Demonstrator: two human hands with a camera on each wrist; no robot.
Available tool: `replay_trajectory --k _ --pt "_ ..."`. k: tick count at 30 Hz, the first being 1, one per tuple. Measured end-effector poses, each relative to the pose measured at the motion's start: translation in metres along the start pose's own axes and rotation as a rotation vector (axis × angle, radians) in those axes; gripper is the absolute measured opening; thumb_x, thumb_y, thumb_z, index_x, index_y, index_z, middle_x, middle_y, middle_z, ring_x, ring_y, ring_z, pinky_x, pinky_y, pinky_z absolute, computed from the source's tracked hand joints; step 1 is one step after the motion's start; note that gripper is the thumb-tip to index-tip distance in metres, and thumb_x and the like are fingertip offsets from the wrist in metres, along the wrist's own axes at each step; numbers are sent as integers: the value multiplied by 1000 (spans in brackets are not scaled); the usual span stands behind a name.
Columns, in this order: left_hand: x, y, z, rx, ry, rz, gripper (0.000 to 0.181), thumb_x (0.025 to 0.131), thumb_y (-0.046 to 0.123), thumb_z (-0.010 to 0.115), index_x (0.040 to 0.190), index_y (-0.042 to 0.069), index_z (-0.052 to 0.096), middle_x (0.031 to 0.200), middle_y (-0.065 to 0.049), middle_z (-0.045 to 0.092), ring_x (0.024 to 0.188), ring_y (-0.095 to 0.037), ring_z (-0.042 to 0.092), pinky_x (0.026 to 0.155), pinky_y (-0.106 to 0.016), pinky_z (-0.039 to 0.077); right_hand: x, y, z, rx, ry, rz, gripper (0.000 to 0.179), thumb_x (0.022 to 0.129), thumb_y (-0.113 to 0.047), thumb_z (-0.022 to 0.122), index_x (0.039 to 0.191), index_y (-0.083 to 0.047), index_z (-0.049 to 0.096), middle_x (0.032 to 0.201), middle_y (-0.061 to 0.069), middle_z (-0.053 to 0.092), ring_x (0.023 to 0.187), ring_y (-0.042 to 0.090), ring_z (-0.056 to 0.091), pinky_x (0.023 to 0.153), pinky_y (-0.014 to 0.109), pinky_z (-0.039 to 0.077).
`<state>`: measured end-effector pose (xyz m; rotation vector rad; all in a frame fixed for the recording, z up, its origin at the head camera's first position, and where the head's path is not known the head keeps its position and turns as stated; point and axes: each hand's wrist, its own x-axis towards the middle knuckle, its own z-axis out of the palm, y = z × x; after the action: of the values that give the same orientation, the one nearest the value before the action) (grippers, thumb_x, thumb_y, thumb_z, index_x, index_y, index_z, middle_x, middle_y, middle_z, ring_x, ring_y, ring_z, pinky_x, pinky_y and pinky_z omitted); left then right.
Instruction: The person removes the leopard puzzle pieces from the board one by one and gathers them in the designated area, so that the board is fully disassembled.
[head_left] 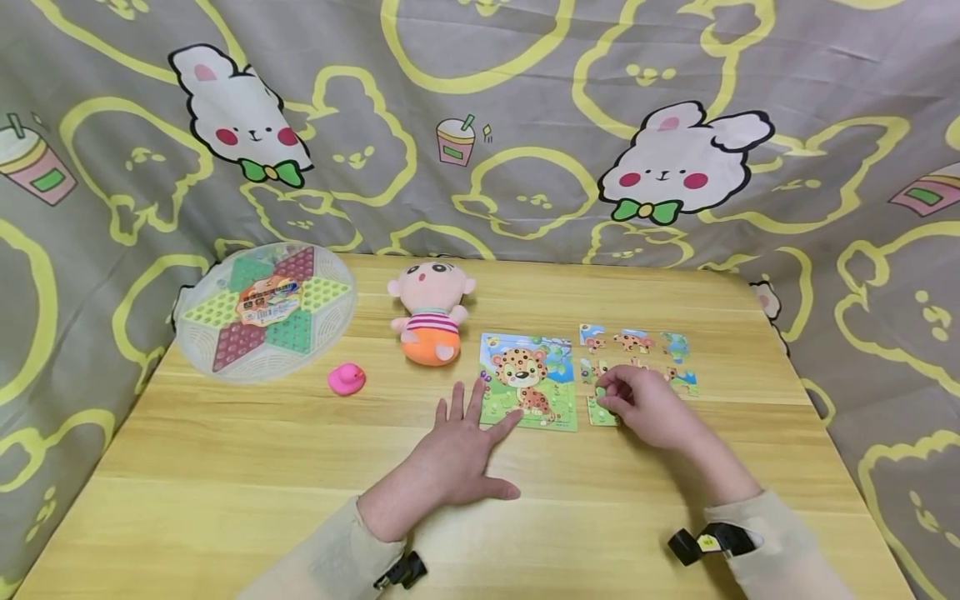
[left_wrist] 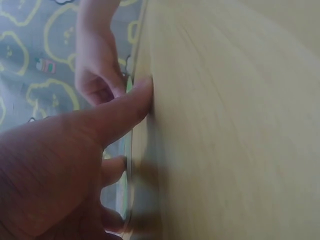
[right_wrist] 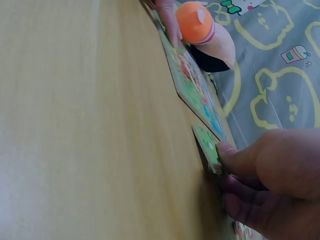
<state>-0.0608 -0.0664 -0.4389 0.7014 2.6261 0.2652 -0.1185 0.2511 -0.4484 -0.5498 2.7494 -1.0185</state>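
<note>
A leopard jigsaw puzzle (head_left: 525,377) lies flat in its square frame on the table. My left hand (head_left: 459,454) has its fingers spread, with the index fingertip on the puzzle's lower part and other fingertips near its left edge. To the right of the puzzle, my right hand (head_left: 651,404) pinches a green puzzle piece (right_wrist: 207,145) between thumb and fingers. In the right wrist view that piece is tilted, one side off the wood. Loose puzzle pieces (head_left: 634,340) lie in rows beyond the right hand, some partly hidden by it.
Behind the puzzle lies a plush doll (head_left: 431,312) in orange shorts. A pink rubber duck (head_left: 347,379) sits to its left. Farther left is a round Chinese checkers board (head_left: 266,312) in clear wrap. Patterned grey cloth (head_left: 525,108) hangs around the wooden table (head_left: 585,533).
</note>
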Motion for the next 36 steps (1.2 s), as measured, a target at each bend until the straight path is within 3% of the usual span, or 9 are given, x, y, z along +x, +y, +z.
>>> replay_trajectory --k 11,21,27,36 --pt "0 2 0 -11 0 -1 105 82 78 71 169 37 28 171 -33 -3 151 -64 7 119 -72 24 -2 0 7 -70 41 4 13 95 -1 78 105 -3 71 86 -1 61 77 16 55 67 29 50" --pt "0 7 -4 -18 -6 1 105 83 75 73 169 39 25 169 -36 -4 149 -67 2 120 -72 21 3 -13 3 -49 45 -68 16 94 -4 80 108 -4 72 88 -3 63 78 16 57 67 29 51" --pt "2 21 -1 -3 32 17 104 83 80 69 169 43 22 165 -41 -2 147 -69 4 122 -69 22 13 -27 2 -34 4 -99 18 95 -6 79 112 -2 72 89 -4 63 79 15 58 69 30 54" --pt "7 32 5 -2 37 -35 109 77 85 69 168 45 24 164 -45 3 147 -68 10 122 -66 25 34 -50 10 -22 -89 -142 24 94 -6 81 115 0 71 97 2 67 86 16 62 77 36 57"
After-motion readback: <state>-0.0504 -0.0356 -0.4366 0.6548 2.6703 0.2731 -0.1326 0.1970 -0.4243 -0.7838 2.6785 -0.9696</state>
